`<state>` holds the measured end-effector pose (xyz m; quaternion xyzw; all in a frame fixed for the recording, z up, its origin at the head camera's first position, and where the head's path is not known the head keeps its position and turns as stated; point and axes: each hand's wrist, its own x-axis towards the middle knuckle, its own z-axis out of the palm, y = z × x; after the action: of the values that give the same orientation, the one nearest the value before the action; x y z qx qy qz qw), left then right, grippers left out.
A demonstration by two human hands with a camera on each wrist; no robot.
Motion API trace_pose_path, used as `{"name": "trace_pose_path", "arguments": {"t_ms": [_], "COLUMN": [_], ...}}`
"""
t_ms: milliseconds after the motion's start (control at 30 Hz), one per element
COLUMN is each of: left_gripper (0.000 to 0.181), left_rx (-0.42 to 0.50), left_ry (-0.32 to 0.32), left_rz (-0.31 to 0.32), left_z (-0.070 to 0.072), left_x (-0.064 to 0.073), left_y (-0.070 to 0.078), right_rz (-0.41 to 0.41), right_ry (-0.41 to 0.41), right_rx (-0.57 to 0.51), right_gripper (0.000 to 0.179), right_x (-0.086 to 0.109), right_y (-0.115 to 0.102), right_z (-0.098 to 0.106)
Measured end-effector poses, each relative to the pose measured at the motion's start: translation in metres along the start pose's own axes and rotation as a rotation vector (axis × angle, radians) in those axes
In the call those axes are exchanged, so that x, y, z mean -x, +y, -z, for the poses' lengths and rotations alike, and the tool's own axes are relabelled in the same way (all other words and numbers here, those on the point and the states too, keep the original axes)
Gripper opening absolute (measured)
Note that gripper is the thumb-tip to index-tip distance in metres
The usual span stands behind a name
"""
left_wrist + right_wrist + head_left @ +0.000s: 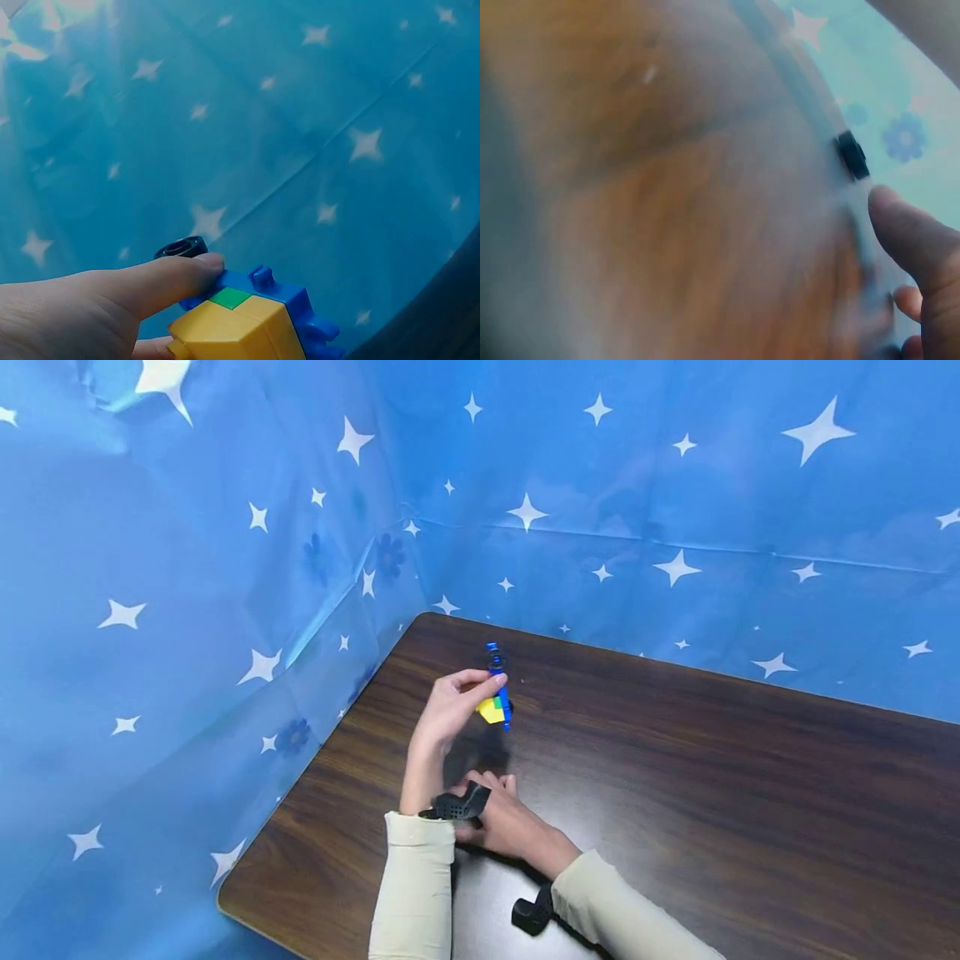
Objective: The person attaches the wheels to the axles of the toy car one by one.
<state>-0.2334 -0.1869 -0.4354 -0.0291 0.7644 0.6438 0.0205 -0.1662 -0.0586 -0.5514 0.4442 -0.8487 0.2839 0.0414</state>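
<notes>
My left hand (pixel 447 710) is raised over the table and pinches a toy-brick build (pixel 491 710) between thumb and fingers. It has a blue base (pixel 281 291), a yellow block (pixel 232 330), a small green piece (pixel 230 298) and a black ring-shaped wheel (pixel 182 247) by the thumb tip. Held upright in the head view, its long blue side faces right. My right hand (pixel 498 814) is low beside the left wrist, partly behind the black wrist camera (pixel 467 802). In the right wrist view its thumb (pixel 911 232) is extended, with nothing visible between thumb and fingers.
The dark wooden table (pixel 675 793) has rounded corners, and its left edge runs along a blue star-patterned curtain (pixel 187 568). Another curtain side (pixel 637 468) stands behind the far edge. A second black wrist camera (pixel 532 912) sits at the right sleeve.
</notes>
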Motion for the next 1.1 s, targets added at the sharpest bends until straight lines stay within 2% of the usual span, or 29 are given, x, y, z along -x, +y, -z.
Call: {"name": "trace_pose_path", "arguments": {"t_ms": [67, 167, 233, 333, 500, 633, 733, 933, 1100], "left_gripper": [0.045, 0.044, 0.043, 0.044, 0.045, 0.045, 0.045, 0.043, 0.046], "left_rx": [0.013, 0.031, 0.035, 0.031, 0.038, 0.046, 0.045, 0.046, 0.045], "left_ry": [0.035, 0.056, 0.058, 0.053, 0.060, 0.056, 0.052, 0.071, 0.079], "left_rz": [0.031, 0.042, 0.042, 0.043, 0.048, 0.039, 0.038, 0.063, 0.058], "left_z": [0.020, 0.032, 0.034, 0.036, 0.041, 0.043, 0.044, 0.049, 0.055], "left_x": [0.001, 0.004, 0.005, 0.006, 0.007, 0.008, 0.009, 0.011, 0.015], "left_y": [-0.011, -0.017, -0.017, -0.018, -0.021, -0.019, -0.019, -0.020, -0.023], "right_rz": [-0.041, -0.055, -0.039, -0.035, -0.038, -0.009, 0.032, 0.099, 0.110], "right_ry": [-0.064, -0.088, -0.082, -0.086, -0.122, -0.145, -0.131, -0.069, -0.094], "right_rx": [0.015, 0.084, 0.127, 0.141, 0.083, 0.030, 0.019, 0.075, 0.098], "right_gripper": [0.046, 0.040, 0.035, 0.037, 0.030, 0.043, 0.040, 0.030, 0.027], "right_x": [-0.003, -0.006, -0.007, -0.008, -0.011, -0.017, -0.021, -0.025, -0.022], "right_y": [-0.005, -0.008, -0.008, -0.010, -0.014, -0.019, -0.025, -0.032, -0.031], "right_z": [-0.001, -0.003, -0.005, -0.007, -0.008, -0.010, -0.013, -0.019, -0.015]}}
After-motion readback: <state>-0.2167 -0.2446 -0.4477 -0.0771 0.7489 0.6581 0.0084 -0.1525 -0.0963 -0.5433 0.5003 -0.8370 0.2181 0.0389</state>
